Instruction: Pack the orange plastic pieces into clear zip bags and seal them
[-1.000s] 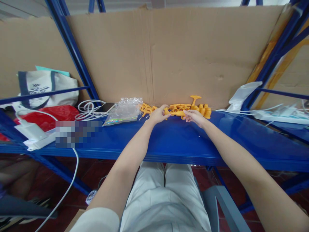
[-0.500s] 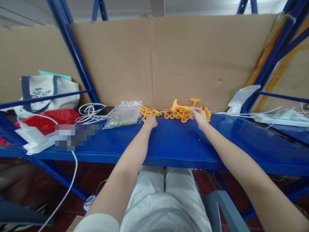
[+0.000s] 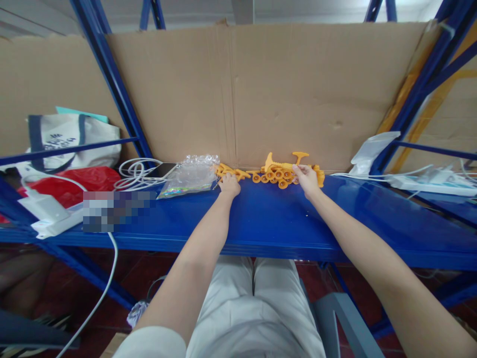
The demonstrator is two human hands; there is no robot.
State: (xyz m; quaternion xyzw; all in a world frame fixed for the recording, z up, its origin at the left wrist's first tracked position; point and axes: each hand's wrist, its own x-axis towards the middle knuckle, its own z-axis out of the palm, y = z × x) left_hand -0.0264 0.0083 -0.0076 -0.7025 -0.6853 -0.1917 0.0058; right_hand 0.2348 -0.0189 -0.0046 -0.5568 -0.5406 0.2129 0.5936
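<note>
My left hand (image 3: 229, 185) is at a small heap of orange plastic pieces (image 3: 234, 172); its fingers are curled in, and what they hold is hidden. A small dark beaded strand shows by its fingertips. To the right, my right hand (image 3: 307, 180) pinches an orange plastic piece among a stack of orange pieces with round, hollow cup ends (image 3: 278, 176). A T-shaped orange piece (image 3: 300, 156) stands up just behind these fingers. Another orange piece with a broad, flared head (image 3: 269, 161) lies on top of the stack.
A clear plastic bag (image 3: 192, 175) with colourful bits lies left of the heap. Coiled white cable (image 3: 136, 174), a red bag (image 3: 91, 180) and a white charger (image 3: 46, 206) are further left. Cardboard (image 3: 298, 89) backs the blue shelf (image 3: 261, 219). Another power strip (image 3: 436, 184) lies right.
My left hand has shifted very slightly left and its fingers look more curled. My right hand stays at the stack. The whole view has drifted a little.
</note>
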